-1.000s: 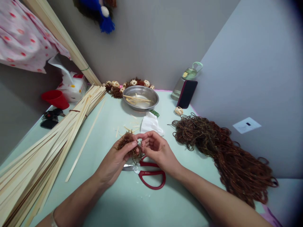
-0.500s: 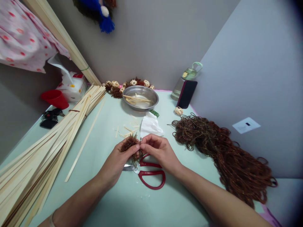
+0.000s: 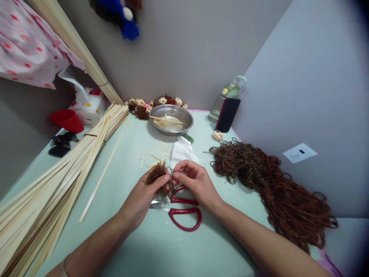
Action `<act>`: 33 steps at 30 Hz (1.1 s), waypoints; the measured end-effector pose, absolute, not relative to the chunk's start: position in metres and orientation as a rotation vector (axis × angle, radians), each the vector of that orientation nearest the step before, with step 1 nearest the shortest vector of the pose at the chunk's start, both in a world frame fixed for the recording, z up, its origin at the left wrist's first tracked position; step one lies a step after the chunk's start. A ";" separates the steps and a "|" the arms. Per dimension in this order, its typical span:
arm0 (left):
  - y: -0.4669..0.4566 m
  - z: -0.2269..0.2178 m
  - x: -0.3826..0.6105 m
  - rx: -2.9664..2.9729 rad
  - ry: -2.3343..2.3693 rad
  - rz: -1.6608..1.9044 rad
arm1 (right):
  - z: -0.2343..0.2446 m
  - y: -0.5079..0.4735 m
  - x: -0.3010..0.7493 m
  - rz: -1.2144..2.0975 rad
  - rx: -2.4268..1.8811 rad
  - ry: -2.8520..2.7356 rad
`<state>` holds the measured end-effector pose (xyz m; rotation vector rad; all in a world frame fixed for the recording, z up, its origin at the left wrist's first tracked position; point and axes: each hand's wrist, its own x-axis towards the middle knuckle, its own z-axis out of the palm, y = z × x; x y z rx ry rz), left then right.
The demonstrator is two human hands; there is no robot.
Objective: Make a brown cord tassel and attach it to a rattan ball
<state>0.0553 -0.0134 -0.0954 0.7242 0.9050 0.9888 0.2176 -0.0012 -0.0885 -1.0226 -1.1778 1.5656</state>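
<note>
A fuzzy brown yarn tassel is pinched between the thumb and fingers of my left hand. Close beside it, my right hand pinches a thin dark strand of yarn at the tassel's right side. Loose strand ends hang below the left fingertips. Red-handled scissors lie on the table under both hands, handles to the right, blades partly hidden by my left hand. Just beyond my right hand lies a crumpled white tissue.
Wood strips cover the left side. A steel bowl with strips in liquid stands at the back, near a bottle and a phone. A brown yarn heap lies right; a woven ball sits behind it.
My right hand has shifted slightly right and up, away from the left fingertips, with the strand between its fingers. The tassel has turned a little in my left hand.
</note>
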 end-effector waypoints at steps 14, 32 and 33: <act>-0.013 -0.098 0.054 0.698 0.888 0.950 | -0.085 -0.003 0.219 1.470 -1.049 -1.212; -0.013 -0.102 0.055 0.814 0.924 0.908 | -0.086 -0.005 0.218 1.674 -0.938 -1.303; -0.013 -0.102 0.055 0.793 0.927 0.925 | -0.086 -0.005 0.218 1.661 -0.954 -1.290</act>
